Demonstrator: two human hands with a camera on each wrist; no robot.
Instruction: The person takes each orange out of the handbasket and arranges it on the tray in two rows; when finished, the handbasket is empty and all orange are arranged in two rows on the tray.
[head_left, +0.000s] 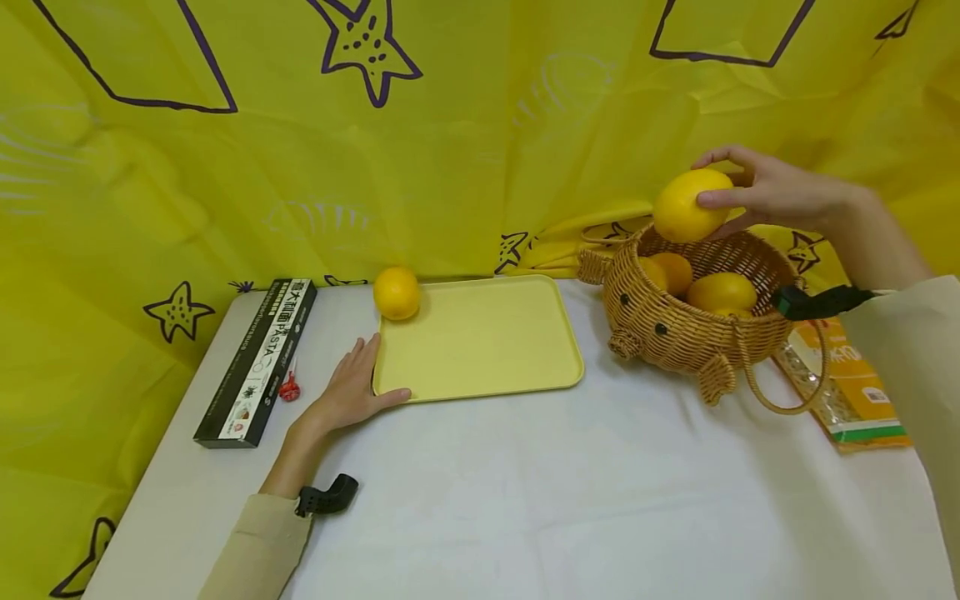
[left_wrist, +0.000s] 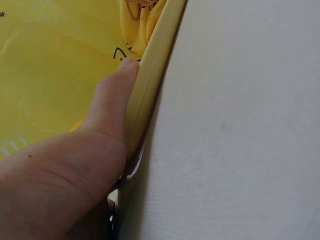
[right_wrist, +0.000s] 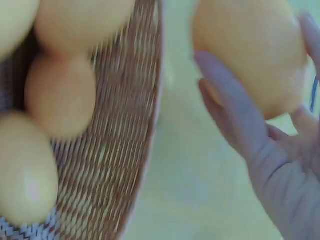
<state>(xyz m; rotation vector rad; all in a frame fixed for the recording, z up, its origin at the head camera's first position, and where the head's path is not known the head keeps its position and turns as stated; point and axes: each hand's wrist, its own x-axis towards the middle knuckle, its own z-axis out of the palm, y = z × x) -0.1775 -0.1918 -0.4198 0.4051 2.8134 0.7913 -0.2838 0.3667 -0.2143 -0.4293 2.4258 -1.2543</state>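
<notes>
A yellow lemon (head_left: 688, 206) is held by the right hand (head_left: 780, 192) above the back of a wicker basket (head_left: 690, 333); in the right wrist view the thumb and fingers grip the lemon (right_wrist: 250, 50) beside the basket's rim. Several yellow and orange fruits (head_left: 722, 293) lie inside the basket. The left hand (head_left: 348, 392) rests at the left end of a pale yellow tray (head_left: 480, 337), its thumb along the near edge. In the left wrist view that thumb touches the tray's rim (left_wrist: 145, 95). A round orange fruit (head_left: 397, 293) sits at the tray's back left corner.
A black and white pasta box (head_left: 255, 362) lies at the left, with a red-wrapped lollipop (head_left: 289, 387) beside it. An orange and green food packet (head_left: 855, 392) lies right of the basket, partly behind its handle. A yellow patterned cloth (head_left: 450, 167) hangs behind the table.
</notes>
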